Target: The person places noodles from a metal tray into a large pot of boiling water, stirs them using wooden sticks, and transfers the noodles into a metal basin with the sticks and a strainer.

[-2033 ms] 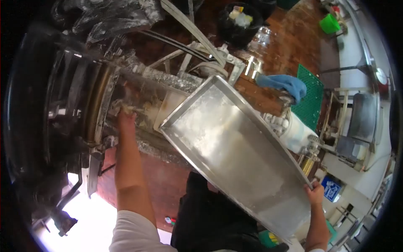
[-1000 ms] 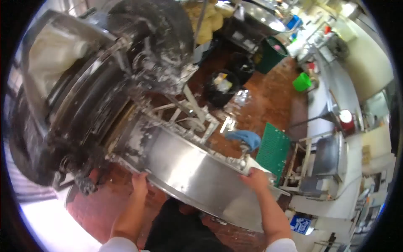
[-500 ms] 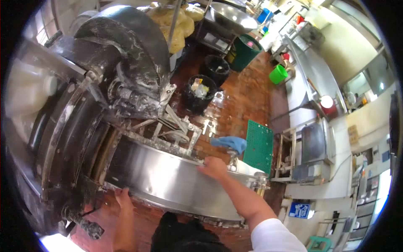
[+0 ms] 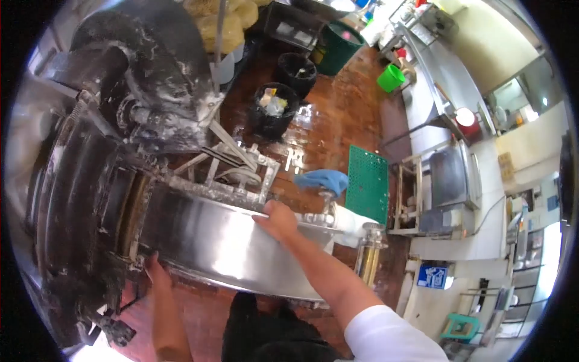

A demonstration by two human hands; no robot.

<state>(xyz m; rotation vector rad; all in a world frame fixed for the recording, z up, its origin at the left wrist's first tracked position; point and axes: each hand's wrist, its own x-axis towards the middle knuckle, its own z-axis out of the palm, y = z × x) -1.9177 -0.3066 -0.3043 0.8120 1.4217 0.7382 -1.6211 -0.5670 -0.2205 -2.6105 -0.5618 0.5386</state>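
Observation:
A long shiny metal tray (image 4: 232, 250) lies along the machine's bed, its left end close to a brass-coloured roller (image 4: 134, 214). At the tray's near edge, toward its left end, my left hand (image 4: 158, 269) has its fingers curled at the rim. My right hand (image 4: 276, 219) grips the far rim near the middle of the tray. Dark, flour-dusted machinery (image 4: 72, 205) rises to the left of the tray. Past the tray's right end are a white roll (image 4: 353, 224) and a gold roller (image 4: 369, 262).
A blue cloth (image 4: 322, 180) hangs behind the tray, near a green mat (image 4: 367, 184) on the wet brown floor. Black bins (image 4: 274, 123) and a dark green bin (image 4: 338, 51) stand farther back. A metal table (image 4: 449, 72) runs along the right.
The tray has come down from a tilted, raised position onto the bed and moved left toward the roller. My left hand took hold of its near edge; my right hand shifted to the far rim.

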